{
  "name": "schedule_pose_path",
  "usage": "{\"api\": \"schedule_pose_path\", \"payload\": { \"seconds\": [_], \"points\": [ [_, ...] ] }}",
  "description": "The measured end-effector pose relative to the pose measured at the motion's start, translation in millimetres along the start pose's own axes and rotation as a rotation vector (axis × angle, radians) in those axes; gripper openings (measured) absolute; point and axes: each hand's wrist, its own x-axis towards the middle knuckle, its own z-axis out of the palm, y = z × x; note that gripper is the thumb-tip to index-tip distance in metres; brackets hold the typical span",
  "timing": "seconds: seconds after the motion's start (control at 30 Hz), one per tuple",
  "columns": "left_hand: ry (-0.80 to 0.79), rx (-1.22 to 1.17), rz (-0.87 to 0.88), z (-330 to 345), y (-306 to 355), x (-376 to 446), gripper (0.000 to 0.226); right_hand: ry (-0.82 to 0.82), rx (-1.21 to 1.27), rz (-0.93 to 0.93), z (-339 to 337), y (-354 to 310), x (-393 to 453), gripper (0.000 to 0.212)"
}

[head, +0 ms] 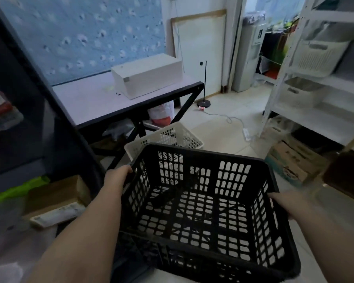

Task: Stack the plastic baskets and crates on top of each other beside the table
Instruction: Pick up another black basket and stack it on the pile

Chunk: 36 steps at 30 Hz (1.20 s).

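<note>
A black plastic crate (204,203) with slotted walls fills the lower middle of the head view, held off the floor and tilted slightly toward me. My left hand (118,176) grips its left rim and my right hand (286,203) grips its right rim. Just beyond the crate a white perforated basket (166,137) stands on the tiled floor beside the black-framed table (94,105); the crate hides its near part.
A white box (147,75) lies on the table. White shelving (323,82) with baskets stands at the right, with a cardboard box (294,162) on the floor below. A black lamp stand (204,103), a cable and a power strip (246,133) lie ahead. A dark cabinet (18,111) is at my left.
</note>
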Motion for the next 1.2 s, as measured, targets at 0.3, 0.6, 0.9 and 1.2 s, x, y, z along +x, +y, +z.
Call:
{"api": "schedule_pose_path", "payload": {
  "seconds": [0.3,0.6,0.9,1.2],
  "points": [
    [0.095,0.010,0.045,53.4,115.9,164.7,0.059,0.047,-0.058,-0.192,1.5,-230.2,60.5,0.035],
    [0.156,0.065,-0.023,89.6,218.8,356.2,0.058,0.026,-0.184,-0.205,78.7,-405.2,197.7,0.031],
    [0.253,0.432,-0.006,127.2,226.9,441.2,0.057,-0.041,-0.326,-0.219,138.8,-485.8,262.6,0.023],
    [0.344,0.509,0.048,132.7,221.0,381.3,0.059,0.215,-0.497,-0.607,138.0,-521.7,246.4,0.057]
  ]
}}
